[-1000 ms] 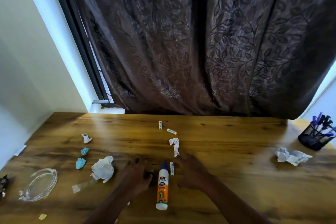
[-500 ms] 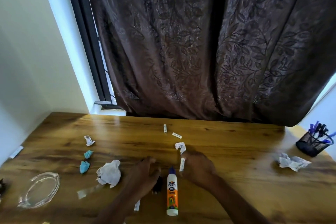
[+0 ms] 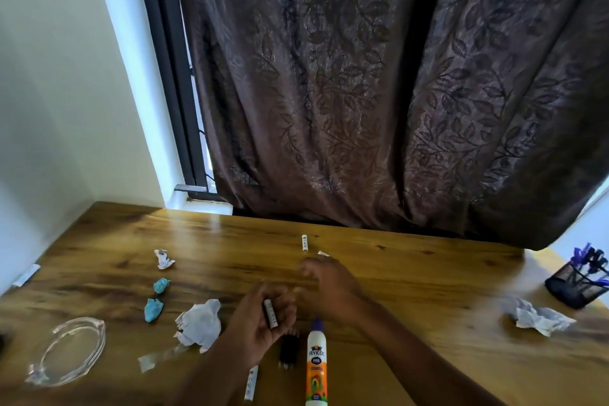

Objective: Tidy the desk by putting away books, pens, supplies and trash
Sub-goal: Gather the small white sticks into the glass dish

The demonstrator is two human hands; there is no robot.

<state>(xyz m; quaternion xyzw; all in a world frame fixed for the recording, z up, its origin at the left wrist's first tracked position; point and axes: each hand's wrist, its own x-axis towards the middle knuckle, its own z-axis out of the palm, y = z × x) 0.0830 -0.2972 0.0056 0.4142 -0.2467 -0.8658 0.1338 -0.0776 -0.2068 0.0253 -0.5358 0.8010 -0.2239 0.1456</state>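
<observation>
My left hand (image 3: pixel 260 323) is turned palm up over the wooden desk (image 3: pixel 412 277) and is shut on a small white stick (image 3: pixel 269 314). My right hand (image 3: pixel 329 287) reaches forward, blurred, its fingers over the spot beside another white stick's tip (image 3: pixel 323 253). What lies under it is hidden. A third white stick (image 3: pixel 304 243) sits further back, and one more (image 3: pixel 251 387) lies by my left forearm. A glue bottle (image 3: pixel 316 369) lies near the front edge, next to a small black object (image 3: pixel 289 348).
Crumpled white paper (image 3: pixel 199 323), two blue scraps (image 3: pixel 153 309) and a small paper wad (image 3: pixel 163 259) lie to the left. A glass dish (image 3: pixel 71 349) and a clear strip (image 3: pixel 158 358) are front left. Right: crumpled paper (image 3: pixel 537 316), mesh pen holder (image 3: pixel 576 283).
The white stick that my right hand held is now in my upturned left hand. My right hand has moved forward over the small crumpled paper.
</observation>
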